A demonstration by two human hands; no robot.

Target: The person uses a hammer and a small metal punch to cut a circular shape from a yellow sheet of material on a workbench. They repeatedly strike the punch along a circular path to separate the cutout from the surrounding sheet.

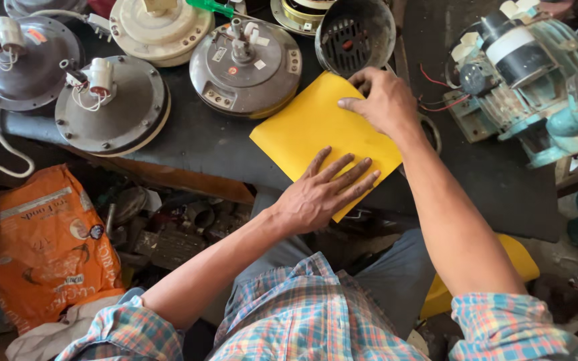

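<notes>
A yellow sheet (309, 127) lies flat on the dark workbench (195, 144), its near corner hanging over the bench edge. My left hand (326, 190) presses flat on the sheet's near part, fingers spread. My right hand (382, 100) rests on the sheet's far right corner, fingers curled and pinching its edge. Both forearms reach out from plaid sleeves.
Several round grey fan motor housings (245, 67) (112, 107) with wires sit at the back of the bench. A dark vented cup-shaped cover (354, 33) stands behind the sheet. A teal motor (536, 87) is at right. An orange sack (41, 247) lies lower left.
</notes>
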